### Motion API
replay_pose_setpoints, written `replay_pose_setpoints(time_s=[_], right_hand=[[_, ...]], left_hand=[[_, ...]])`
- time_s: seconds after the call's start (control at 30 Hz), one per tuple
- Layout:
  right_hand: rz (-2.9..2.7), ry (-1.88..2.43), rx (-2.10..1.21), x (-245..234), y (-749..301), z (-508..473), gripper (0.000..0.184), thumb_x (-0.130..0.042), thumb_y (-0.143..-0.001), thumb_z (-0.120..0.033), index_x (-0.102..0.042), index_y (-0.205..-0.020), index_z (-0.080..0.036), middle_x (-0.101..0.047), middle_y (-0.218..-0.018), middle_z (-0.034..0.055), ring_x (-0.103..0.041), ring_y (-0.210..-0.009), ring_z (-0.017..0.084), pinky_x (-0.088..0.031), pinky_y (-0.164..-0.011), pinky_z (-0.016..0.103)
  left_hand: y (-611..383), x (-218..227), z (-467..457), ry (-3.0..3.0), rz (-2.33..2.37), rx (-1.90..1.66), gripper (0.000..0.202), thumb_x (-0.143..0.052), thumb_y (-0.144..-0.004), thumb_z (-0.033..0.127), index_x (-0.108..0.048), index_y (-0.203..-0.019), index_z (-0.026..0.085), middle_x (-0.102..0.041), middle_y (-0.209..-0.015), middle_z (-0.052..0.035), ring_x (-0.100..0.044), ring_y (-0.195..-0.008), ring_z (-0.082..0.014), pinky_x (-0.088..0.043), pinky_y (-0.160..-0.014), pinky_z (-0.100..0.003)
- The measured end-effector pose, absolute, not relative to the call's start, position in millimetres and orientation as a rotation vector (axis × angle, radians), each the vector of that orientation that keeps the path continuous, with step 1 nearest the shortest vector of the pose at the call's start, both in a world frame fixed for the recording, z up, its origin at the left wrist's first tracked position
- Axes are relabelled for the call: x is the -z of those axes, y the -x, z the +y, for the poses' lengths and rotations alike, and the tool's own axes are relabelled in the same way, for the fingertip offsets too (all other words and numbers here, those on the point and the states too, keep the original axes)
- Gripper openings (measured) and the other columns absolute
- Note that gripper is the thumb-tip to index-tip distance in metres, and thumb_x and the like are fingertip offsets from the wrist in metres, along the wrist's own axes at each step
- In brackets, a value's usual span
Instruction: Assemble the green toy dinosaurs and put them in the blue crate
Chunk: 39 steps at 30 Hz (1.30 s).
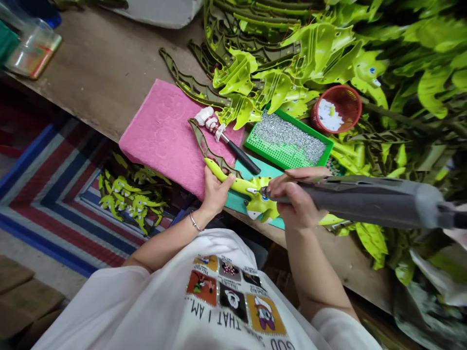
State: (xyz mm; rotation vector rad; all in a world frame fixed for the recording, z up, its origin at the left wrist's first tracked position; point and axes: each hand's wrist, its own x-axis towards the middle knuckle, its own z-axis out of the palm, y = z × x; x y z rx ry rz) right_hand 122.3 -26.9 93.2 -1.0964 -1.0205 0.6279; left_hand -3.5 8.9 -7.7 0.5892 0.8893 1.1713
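My left hand [215,193] is closed round the long curved part of a yellow-green plastic toy dinosaur [241,186], steadying it at the front of the bench. Its head has a blue eye and a frill, and lies on a teal mat [236,203]. In my right hand [301,200] is a thick grey electric screwdriver [375,200], held almost level. The tip meets the toy near the head; any screw under it is too small to make out. A dark olive ribbed strip [211,149] lies against the toy's far side.
Beyond the toy lies a black-handled hammer [248,160], its head wrapped in white, partly on a pink towel [153,129]. Nearby stand a green tray [272,154] of screws and a red basket [356,109] with white bits. Piled toy parts [314,53] crowd the back and right.
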Motion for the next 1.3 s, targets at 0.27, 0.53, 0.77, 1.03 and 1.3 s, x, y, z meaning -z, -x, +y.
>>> replay_pose_setpoints(time_s=[0.27,0.53,0.77,1.03,1.3], right_hand=[[-1.123,1.217,-0.634,-61.2,-122.8,-32.1,0.014,-0.073,-0.080,-0.026,-0.060,-0.087,-0.027,-0.059,-0.064,-0.0057,-0.060,-0.055,0.015,-0.052,-0.055,0.033],[-1.088,1.153,-0.593,-82.9,-135.4,-39.8,0.011,-0.070,-0.080,-0.027,-0.065,-0.089,-0.028,-0.062,-0.058,-0.0059,-0.058,-0.048,0.016,-0.050,-0.050,0.033],[-0.813,1.121,-0.373,-94.3,-158.3,-48.3,0.013,-0.070,-0.077,-0.028,-0.064,-0.088,-0.025,-0.052,-0.048,-0.0086,-0.047,-0.038,0.012,-0.044,-0.045,0.028],[-0.850,1.190,-0.483,-74.3,-164.2,-49.1,0.018,-0.076,-0.076,-0.031,-0.060,-0.079,-0.025,-0.060,-0.051,-0.0064,-0.052,-0.041,0.014,-0.046,-0.046,0.029],[-1.027,1.145,-0.650,-66.3,-175.9,-43.3,0.016,-0.076,-0.078,-0.027,-0.061,-0.077,-0.024,-0.060,-0.052,-0.0059,-0.053,-0.042,0.013,-0.044,-0.044,0.028]], left_hand=[[4.7,6.7,8.7,-0.615,0.925,-1.157,0.061,-0.085,-0.069,0.035,-0.040,-0.109,0.028,-0.050,-0.094,0.0043,-0.063,-0.087,-0.0128,-0.053,-0.083,-0.030],[6.2,4.8,10.2,-0.622,0.910,-1.143,0.061,-0.087,-0.066,0.036,-0.043,-0.107,0.029,-0.052,-0.093,0.0042,-0.062,-0.087,-0.0124,-0.053,-0.084,-0.030],[4.2,-3.3,11.7,-0.609,0.887,-1.155,0.073,-0.090,-0.062,0.036,-0.044,-0.118,0.032,-0.054,-0.092,0.0042,-0.065,-0.082,-0.0125,-0.056,-0.081,-0.029],[2.1,0.8,11.1,-0.607,0.878,-1.161,0.065,-0.088,-0.064,0.034,-0.043,-0.111,0.031,-0.053,-0.091,0.0064,-0.068,-0.086,-0.0125,-0.056,-0.085,-0.031],[5.6,6.9,12.9,-0.691,0.913,-1.159,0.061,-0.088,-0.065,0.036,-0.044,-0.106,0.028,-0.052,-0.093,0.0038,-0.064,-0.092,-0.0143,-0.053,-0.089,-0.031]])
